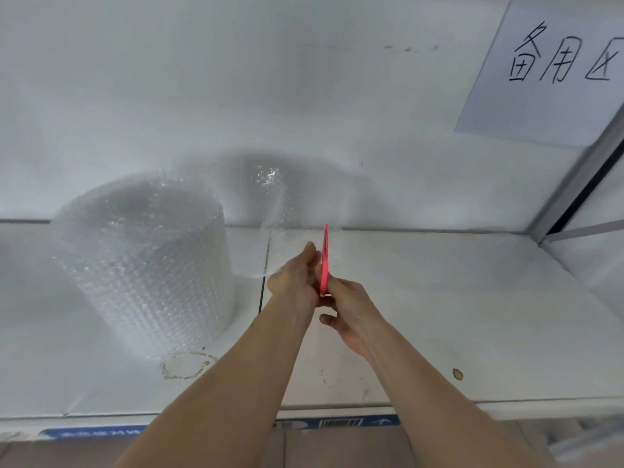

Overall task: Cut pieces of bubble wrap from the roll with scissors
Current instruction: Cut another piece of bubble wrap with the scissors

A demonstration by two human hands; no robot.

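Observation:
A big roll of clear bubble wrap (141, 265) stands upright on the white shelf (439, 315), at the left. A loose sheet of bubble wrap (273, 211) runs from the roll rightward, upright, toward my hands. My left hand (297, 282) pinches the sheet's near edge. My right hand (347, 312) grips pink-handled scissors (325, 261), seen edge-on and pointing away from me, right beside the left hand's fingers. The blades are hidden in the sheet's blur.
A white wall rises behind the shelf. A paper sign (547, 69) with handwritten characters hangs at the upper right. A metal shelf post (580, 177) slants down the right side. Stains and a small chip (457, 373) mark the shelf near its front edge.

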